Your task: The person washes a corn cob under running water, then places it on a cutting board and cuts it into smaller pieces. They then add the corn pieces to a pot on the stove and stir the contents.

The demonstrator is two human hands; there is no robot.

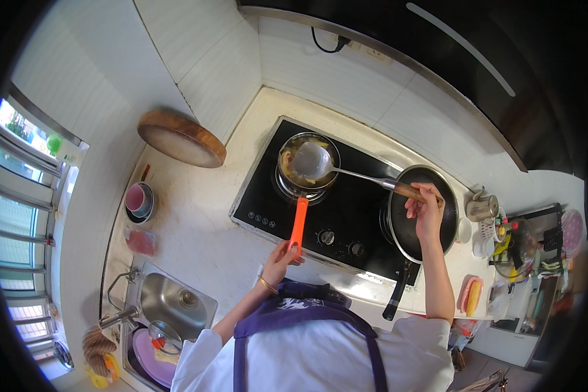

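My left hand [281,262] grips the end of the orange handle [300,223] of a small saucepan [336,161]. The pan stands on the left burner of a black gas hob [259,196]. Liquid with pale and brownish pieces of food fills it, though the pieces are too small to name. My right hand [426,208] holds a metal wok turner [357,175] by its wooden handle. Its broad blade hangs over or rests in the saucepan and hides part of the food; I cannot tell whether it touches the liquid. Beneath my right hand lies a black frying pan [406,235] on the right burner.
A round wooden chopping board [181,139] leans at the back left corner. Stacked bowls [139,201] and a wrapped reddish package [141,241] sit near the steel sink [169,296]. Right of the hob are a metal kettle [482,207], a white cup [463,230] and a corn tray [471,296]. The frying pan's handle [397,294] juts over the counter's front.
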